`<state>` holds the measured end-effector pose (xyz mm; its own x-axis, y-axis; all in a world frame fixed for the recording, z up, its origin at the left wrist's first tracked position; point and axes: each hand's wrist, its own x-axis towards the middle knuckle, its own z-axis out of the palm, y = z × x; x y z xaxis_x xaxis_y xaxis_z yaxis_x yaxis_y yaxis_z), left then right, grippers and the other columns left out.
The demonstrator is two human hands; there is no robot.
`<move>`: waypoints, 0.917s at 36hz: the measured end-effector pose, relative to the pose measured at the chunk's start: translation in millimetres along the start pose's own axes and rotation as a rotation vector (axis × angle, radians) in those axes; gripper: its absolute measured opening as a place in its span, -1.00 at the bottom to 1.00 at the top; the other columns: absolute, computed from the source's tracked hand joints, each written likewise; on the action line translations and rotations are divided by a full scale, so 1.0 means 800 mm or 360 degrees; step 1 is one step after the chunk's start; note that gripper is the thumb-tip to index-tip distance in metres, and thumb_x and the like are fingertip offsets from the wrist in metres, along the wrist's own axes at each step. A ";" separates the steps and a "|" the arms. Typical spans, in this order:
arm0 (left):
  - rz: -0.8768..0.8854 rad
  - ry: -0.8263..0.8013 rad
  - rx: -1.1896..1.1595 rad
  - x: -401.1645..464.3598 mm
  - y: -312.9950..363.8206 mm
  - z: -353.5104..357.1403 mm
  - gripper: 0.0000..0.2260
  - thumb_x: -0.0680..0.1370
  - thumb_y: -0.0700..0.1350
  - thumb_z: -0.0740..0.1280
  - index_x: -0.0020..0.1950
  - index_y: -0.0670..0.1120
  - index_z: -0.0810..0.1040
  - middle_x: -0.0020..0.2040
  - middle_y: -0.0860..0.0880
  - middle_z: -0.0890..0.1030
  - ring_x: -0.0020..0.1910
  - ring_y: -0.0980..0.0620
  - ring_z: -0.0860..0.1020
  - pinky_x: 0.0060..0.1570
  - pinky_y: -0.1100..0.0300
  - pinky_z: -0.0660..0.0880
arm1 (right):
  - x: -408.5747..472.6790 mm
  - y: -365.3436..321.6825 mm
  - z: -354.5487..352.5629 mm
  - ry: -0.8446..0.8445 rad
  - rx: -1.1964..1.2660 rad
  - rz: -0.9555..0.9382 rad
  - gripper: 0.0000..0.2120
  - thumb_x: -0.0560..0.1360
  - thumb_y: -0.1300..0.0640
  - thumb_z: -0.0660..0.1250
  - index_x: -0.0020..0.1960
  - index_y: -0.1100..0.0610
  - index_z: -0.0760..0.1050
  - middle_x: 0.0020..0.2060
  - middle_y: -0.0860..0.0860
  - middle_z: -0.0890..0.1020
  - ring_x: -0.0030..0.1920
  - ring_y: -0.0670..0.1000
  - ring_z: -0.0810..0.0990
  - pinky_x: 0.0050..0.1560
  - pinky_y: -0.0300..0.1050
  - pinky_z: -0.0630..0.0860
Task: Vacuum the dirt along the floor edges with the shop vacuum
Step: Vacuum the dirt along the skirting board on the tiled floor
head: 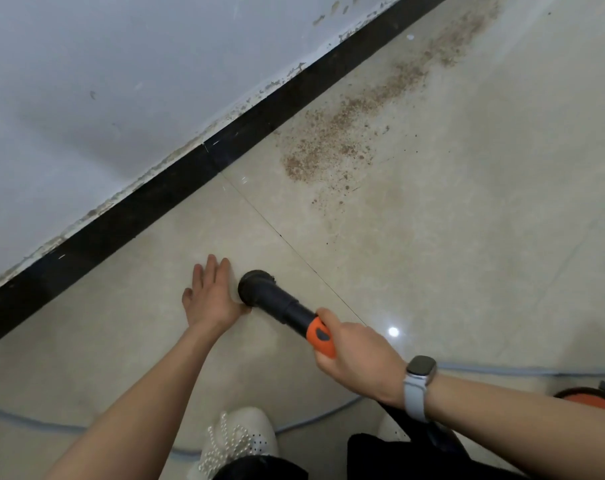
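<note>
Head view: nozzle [256,287] between hands.

You are indoors in a plain room, likely a home under upkeep. Glossy beige floor tiles [467,237] meet a black skirting [128,209] below a white wall [103,81] with flaking paint.

One view only, worn on my head, looking forward and steeply down. Horizon tilted: the black baseboard [176,199] runs diagonally from lower left to upper right, white wall [103,81] above it. Tiled floor [467,237] fills most of the frame. My forearms enter from the bottom edge, so both hands sit close, near centre. Wide-angle lens; edges bend. My shoe [238,441] shows at the bottom.
</note>
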<state>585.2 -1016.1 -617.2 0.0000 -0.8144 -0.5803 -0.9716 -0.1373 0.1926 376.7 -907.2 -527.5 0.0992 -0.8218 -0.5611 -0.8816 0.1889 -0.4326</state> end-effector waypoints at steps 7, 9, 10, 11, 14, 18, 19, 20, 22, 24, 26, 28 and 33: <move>0.0014 -0.0029 0.0027 0.002 -0.005 0.000 -0.13 0.44 0.06 0.47 0.56 0.02 -0.02 0.59 0.02 -0.16 0.55 -0.08 -0.17 0.46 -0.13 0.06 | 0.000 0.056 -0.047 0.0218 0.0164 0.0348 -0.57 0.52 0.01 0.25 0.35 0.02 0.27 -0.02 0.19 0.63 -0.02 0.29 0.58 -0.07 0.02 0.50; -0.0001 -0.0035 0.0014 0.001 -0.001 0.001 -0.15 0.44 0.03 0.46 0.56 0.02 -0.01 0.59 0.01 -0.16 0.55 -0.10 -0.17 0.46 -0.15 0.05 | -0.011 0.075 -0.054 0.0239 0.0199 0.0455 -0.58 0.50 0.02 0.25 0.33 -0.01 0.27 -0.08 0.16 0.63 -0.09 0.27 0.60 -0.06 0.02 0.52; -0.0005 -0.0041 0.0011 0.000 0.003 0.002 -0.16 0.45 0.03 0.46 0.56 0.01 0.00 0.59 0.00 -0.16 0.55 -0.11 -0.17 0.46 -0.16 0.04 | -0.017 0.082 -0.055 0.0232 0.0207 0.0482 -0.59 0.50 0.02 0.25 0.32 -0.02 0.27 -0.12 0.13 0.63 -0.14 0.25 0.60 -0.07 0.02 0.53; 0.0002 -0.0048 0.0018 -0.001 0.006 0.004 -0.16 0.45 0.02 0.45 0.56 0.01 0.00 0.59 -0.01 -0.16 0.55 -0.12 -0.16 0.46 -0.16 0.03 | -0.022 0.086 -0.055 0.0218 0.0206 0.0495 -0.60 0.50 0.02 0.25 0.31 -0.03 0.27 -0.16 0.11 0.63 -0.18 0.23 0.60 -0.07 0.01 0.53; 0.0076 -0.0060 0.0070 -0.005 0.018 0.008 -0.16 0.46 0.05 0.43 0.57 0.02 -0.03 0.58 -0.02 -0.18 0.55 -0.13 -0.18 0.47 -0.16 0.00 | -0.023 0.091 -0.053 0.0221 0.0264 0.0517 -0.61 0.51 0.02 0.25 0.30 -0.03 0.28 -0.18 0.09 0.63 -0.26 0.18 0.61 -0.10 0.01 0.56; 0.0176 -0.0064 0.0093 -0.005 0.033 0.011 -0.14 0.45 0.08 0.43 0.57 0.03 -0.05 0.58 -0.03 -0.19 0.54 -0.13 -0.19 0.47 -0.16 -0.02 | 0.007 0.093 -0.064 0.0384 0.0400 0.0586 -0.62 0.50 0.03 0.27 0.29 0.00 0.30 -0.19 0.10 0.61 -0.26 0.19 0.61 -0.12 0.03 0.59; 0.0196 -0.0067 0.0105 -0.005 0.036 0.011 -0.14 0.46 0.09 0.43 0.57 0.02 -0.06 0.58 -0.04 -0.19 0.54 -0.13 -0.19 0.47 -0.16 -0.02 | 0.015 0.090 -0.067 0.0415 0.0395 0.0585 -0.62 0.50 0.03 0.26 0.29 0.01 0.30 -0.18 0.10 0.61 -0.24 0.21 0.61 -0.10 0.05 0.59; 0.0214 -0.0079 0.0114 -0.004 0.040 0.011 -0.13 0.46 0.09 0.43 0.57 0.02 -0.07 0.58 -0.04 -0.20 0.54 -0.13 -0.20 0.47 -0.17 -0.03 | 0.023 0.086 -0.070 0.0436 0.0358 0.0578 -0.61 0.50 0.03 0.26 0.30 0.02 0.30 -0.16 0.11 0.61 -0.20 0.22 0.60 -0.08 0.05 0.58; 0.0236 -0.0104 0.0127 -0.002 0.047 0.011 -0.12 0.46 0.10 0.42 0.57 0.02 -0.09 0.58 -0.05 -0.22 0.54 -0.15 -0.21 0.47 -0.18 -0.04 | 0.035 0.074 -0.073 0.0458 0.0226 0.0540 -0.60 0.50 0.03 0.26 0.30 0.05 0.29 -0.13 0.13 0.58 -0.12 0.26 0.58 -0.08 0.03 0.53; 0.0250 -0.0119 0.0163 0.000 0.053 0.010 -0.11 0.46 0.11 0.42 0.57 0.01 -0.12 0.57 -0.05 -0.23 0.54 -0.16 -0.22 0.47 -0.19 -0.04 | 0.040 0.060 -0.070 0.0445 0.0120 0.0467 -0.64 0.51 0.04 0.24 0.27 0.08 0.29 -0.17 0.14 0.55 -0.11 0.28 0.57 -0.19 0.00 0.44; 0.0256 -0.0121 0.0199 0.002 0.058 0.011 -0.11 0.46 0.13 0.41 0.57 0.01 -0.13 0.57 -0.05 -0.23 0.54 -0.17 -0.23 0.46 -0.21 -0.03 | 0.039 0.047 -0.062 0.0397 0.0056 0.0353 -0.69 0.53 0.05 0.21 0.23 0.09 0.30 -0.18 0.17 0.57 -0.15 0.29 0.56 -0.27 -0.04 0.34; 0.0247 -0.0112 0.0204 0.004 0.061 0.013 -0.10 0.45 0.14 0.42 0.57 0.01 -0.12 0.57 -0.05 -0.24 0.53 -0.17 -0.24 0.46 -0.22 -0.04 | 0.037 0.038 -0.054 0.0339 0.0035 0.0270 -0.70 0.53 0.05 0.19 0.23 0.10 0.29 -0.18 0.16 0.57 -0.19 0.27 0.55 -0.30 -0.04 0.33; 0.0233 -0.0112 0.0211 0.006 0.061 0.014 -0.09 0.45 0.15 0.42 0.57 0.01 -0.12 0.57 -0.03 -0.25 0.53 -0.16 -0.25 0.46 -0.22 -0.04 | 0.039 0.074 -0.076 0.0410 0.0118 0.0463 -0.63 0.52 0.03 0.24 0.30 0.06 0.29 -0.04 0.21 0.61 -0.04 0.30 0.58 -0.09 0.03 0.48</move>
<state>535.0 -1020.0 -619.6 -0.1556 -0.7782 -0.6084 -0.9826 0.0590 0.1759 299.9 -954.0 -527.7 -0.2775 -0.8344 -0.4763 -0.8189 0.4646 -0.3369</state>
